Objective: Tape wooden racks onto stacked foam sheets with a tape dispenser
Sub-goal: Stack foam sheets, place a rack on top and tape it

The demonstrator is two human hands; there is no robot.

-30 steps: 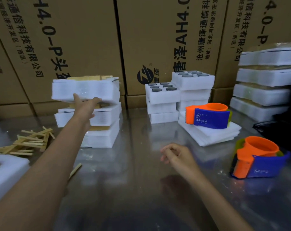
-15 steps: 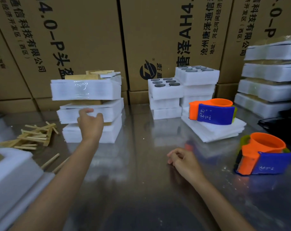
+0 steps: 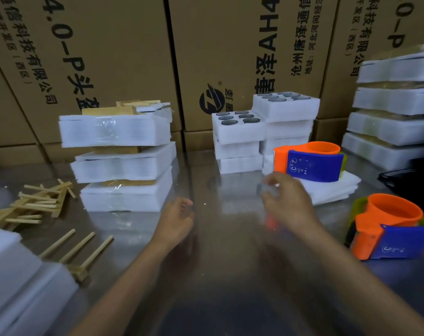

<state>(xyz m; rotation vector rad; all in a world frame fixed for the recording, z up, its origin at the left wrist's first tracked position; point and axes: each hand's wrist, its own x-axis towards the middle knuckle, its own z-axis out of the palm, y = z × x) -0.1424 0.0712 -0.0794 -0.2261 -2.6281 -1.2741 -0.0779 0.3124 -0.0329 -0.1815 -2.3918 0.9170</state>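
Both hands are held above the shiny metal table (image 3: 218, 275), and nothing is held in either one. The left hand (image 3: 175, 220) is seen with its fingers loosely curled. The right hand (image 3: 287, 204) is blurred; its fingers are bent and a little spread, with a gap kept between thumb and fingers.

Three taped foam bundles (image 3: 121, 163) are stacked at the back left, with wooden pieces seen between and on top of them. A clear band of tape (image 3: 106, 129) is wrapped round the top bundle. Loose wooden sticks (image 3: 34, 204) are piled to the left of the stack, and a wooden rack (image 3: 77, 253) is laid nearer the front.

One orange and blue tape dispenser (image 3: 308, 163) is set on flat foam sheets (image 3: 334, 190), just behind the right hand. A second tape dispenser (image 3: 390, 229) is placed on the table at the right. Foam blocks with round holes (image 3: 261, 127) are stacked at the back. Big cardboard boxes (image 3: 123, 57) are lined up behind everything.
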